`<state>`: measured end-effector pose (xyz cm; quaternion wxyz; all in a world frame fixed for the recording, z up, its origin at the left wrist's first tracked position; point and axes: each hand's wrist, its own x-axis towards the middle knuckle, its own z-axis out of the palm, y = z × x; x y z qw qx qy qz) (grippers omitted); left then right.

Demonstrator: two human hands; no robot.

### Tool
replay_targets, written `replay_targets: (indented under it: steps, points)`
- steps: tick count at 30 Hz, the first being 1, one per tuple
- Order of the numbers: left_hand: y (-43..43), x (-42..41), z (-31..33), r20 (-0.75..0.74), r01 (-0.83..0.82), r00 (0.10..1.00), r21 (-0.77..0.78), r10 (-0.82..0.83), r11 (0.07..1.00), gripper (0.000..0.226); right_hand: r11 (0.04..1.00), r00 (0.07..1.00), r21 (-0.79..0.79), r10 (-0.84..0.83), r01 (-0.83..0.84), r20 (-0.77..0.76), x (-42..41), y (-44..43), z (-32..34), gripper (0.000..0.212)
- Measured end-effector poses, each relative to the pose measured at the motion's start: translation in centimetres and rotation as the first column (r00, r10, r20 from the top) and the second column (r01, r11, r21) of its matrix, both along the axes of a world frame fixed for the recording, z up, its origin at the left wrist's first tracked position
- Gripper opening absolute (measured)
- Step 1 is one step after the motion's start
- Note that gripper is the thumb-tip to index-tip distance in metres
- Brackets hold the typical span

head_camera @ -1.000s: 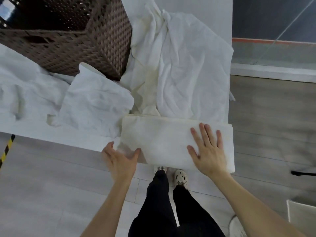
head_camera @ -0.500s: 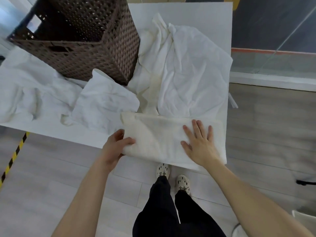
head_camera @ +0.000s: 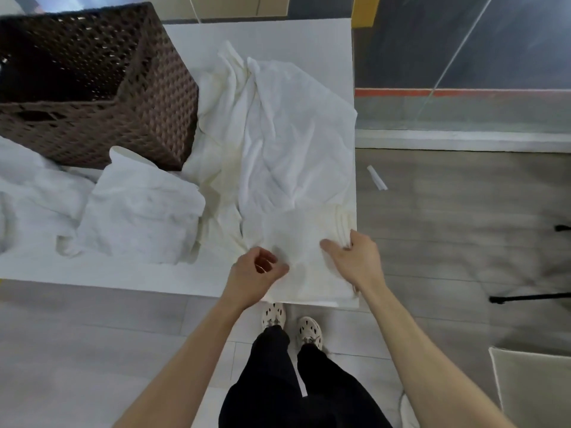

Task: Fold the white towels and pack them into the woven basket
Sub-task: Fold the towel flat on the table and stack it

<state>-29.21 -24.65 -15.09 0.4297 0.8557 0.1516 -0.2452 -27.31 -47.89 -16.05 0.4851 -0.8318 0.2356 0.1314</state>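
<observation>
A folded cream-white towel lies at the near right corner of the white table. My left hand rests at its left edge with the fingers curled, pinching the cloth. My right hand grips the towel's stacked right edge. Behind it spreads a crumpled white towel. The dark brown woven basket stands at the far left of the table, open and dark inside. More white towels lie in front of the basket, to the left of my hands.
The table's right edge runs just beside my right hand, with grey wood floor beyond. A small white scrap lies on that floor. A black stand leg reaches in from the right. My feet stand under the table's near edge.
The towel has been folded from left to right into a narrower stack. My left hand travelled right with the cloth; my right hand shifted from pressing flat to gripping the right edge.
</observation>
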Motion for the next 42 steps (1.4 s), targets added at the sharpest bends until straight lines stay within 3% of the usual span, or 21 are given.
replay_targets:
  steps: [3, 7, 9, 11, 14, 16, 18, 20, 22, 24, 26, 28, 30, 31, 32, 33, 34, 36, 38, 40, 42]
  points:
    - [0.1, 0.9, -3.0, -0.102, -0.139, 0.984, 0.076, 0.146, 0.987, 0.07, 0.996, 0.998, -0.078, 0.036, -0.04, -0.051, 0.0, -2.0, -2.5, 0.024]
    - [-0.6, 2.2, -6.0, -0.308, -0.322, 0.907, -0.073, 0.286, 0.944, 0.092, 0.999, 0.989, -0.024, 0.026, -0.03, -0.145, 0.4, -3.1, -6.4, 0.025]
    - [-1.4, 2.7, -6.3, -0.349, -0.381, 0.885, -0.166, 0.308, 0.909, 0.081, 0.999, 0.991, 0.022, -0.032, 0.036, -0.132, 0.2, -3.3, -7.0, 0.031]
    - [-2.2, 3.1, -6.1, -0.359, -0.394, 0.88, -0.185, 0.312, 0.9, 0.06, 0.996, 0.992, 0.051, -0.072, 0.077, -0.104, 0.0, -3.5, -7.5, 0.05]
    - [-2.6, 3.6, -5.5, -0.414, -0.417, 0.853, -0.177, 0.317, 0.891, 0.072, 0.992, 0.995, -0.064, -0.104, 0.105, 0.009, -0.9, -3.4, -7.7, 0.09]
    - [-2.7, 3.8, -5.4, -0.448, -0.421, 0.84, -0.185, 0.305, 0.888, 0.079, 0.951, 0.966, -0.307, 0.039, 0.043, 0.254, -3.1, -3.4, -7.2, 0.081]
    - [-3.2, 3.8, -4.9, -0.465, -0.435, 0.829, -0.186, 0.311, 0.881, 0.069, 0.883, 0.816, -0.464, 0.322, -0.076, 0.48, -6.2, -2.9, -6.0, 0.072]
    - [-3.9, 4.0, -4.5, -0.482, -0.458, 0.816, -0.203, 0.319, 0.866, 0.059, 0.771, 0.636, -0.589, 0.586, -0.244, 0.503, -8.8, -1.7, -5.8, 0.085]
    - [-4.6, 4.3, -4.3, -0.502, -0.466, 0.807, -0.219, 0.31, 0.857, 0.059, 0.643, 0.551, -0.697, 0.723, -0.318, 0.416, -9.4, -0.5, -6.8, 0.09]
    - [-5.1, 4.7, -3.6, -0.512, -0.467, 0.807, -0.249, 0.294, 0.849, 0.055, 0.63, 0.566, -0.722, 0.718, -0.285, 0.404, -8.1, 0.0, -7.3, 0.072]
    - [-4.8, 5.4, -2.5, -0.515, -0.491, 0.807, -0.315, 0.288, 0.813, 0.053, 0.716, 0.584, -0.668, 0.637, -0.204, 0.503, -6.0, -0.4, -6.5, 0.045]
    - [-3.9, 6.5, -1.8, -0.462, -0.5, 0.828, -0.351, 0.318, 0.792, 0.047, 0.794, 0.605, -0.597, 0.531, -0.111, 0.593, -4.5, -1.7, -4.5, 0.041]
    - [-3.3, 7.1, -2.4, -0.208, -0.321, 0.938, -0.217, 0.278, 0.922, 0.034, 0.831, 0.621, -0.556, 0.442, -0.012, 0.647, -4.0, -3.3, -2.0, 0.047]
    - [-3.1, 7.3, -3.5, -0.021, -0.103, 0.994, -0.004, 0.103, 0.995, 0.027, 0.836, 0.625, -0.548, 0.407, 0.04, 0.666, -4.0, -4.1, -0.9, 0.047]
    - [-3.2, 7.5, -4.4, 0.114, 0.126, 0.981, 0.243, -0.157, 0.962, 0.026, 0.834, 0.626, -0.545, 0.381, 0.085, 0.68, -4.0, -4.9, 0.0, 0.046]
    - [-3.4, 7.9, -5.5, 0.185, 0.305, 0.889, 0.443, -0.419, 0.843, 0.035, 0.83, 0.626, -0.546, 0.365, 0.116, 0.689, -3.9, -5.6, 0.8, 0.046]
    - [-3.9, 8.2, -6.6, 0.205, 0.406, 0.775, 0.564, -0.598, 0.719, 0.05, 0.825, 0.628, -0.549, 0.356, 0.138, 0.692, -3.8, -6.1, 1.4, 0.046]
    - [-5.1, 9.5, -8.6, 0.162, 0.48, 0.628, 0.689, -0.761, 0.542, 0.083, 0.817, 0.641, -0.55, 0.331, 0.172, 0.693, -3.7, -6.8, 2.1, 0.048]
    - [-6.3, 11.3, -10.5, 0.093, 0.475, 0.594, 0.761, -0.799, 0.442, 0.1, 0.815, 0.66, -0.544, 0.3, 0.197, 0.688, -3.6, -7.3, 2.7, 0.049]
    - [-7.5, 12.3, -12.0, 0.083, 0.451, 0.602, 0.786, -0.794, 0.423, 0.091, 0.813, 0.681, -0.543, 0.277, 0.211, 0.678, -3.7, -7.7, 3.2, 0.049]
    - [-8.7, 13.3, -12.2, 0.091, 0.467, 0.616, 0.758, -0.782, 0.456, 0.06, 0.815, 0.695, -0.537, 0.258, 0.216, 0.671, -3.8, -7.9, 3.6, 0.05]
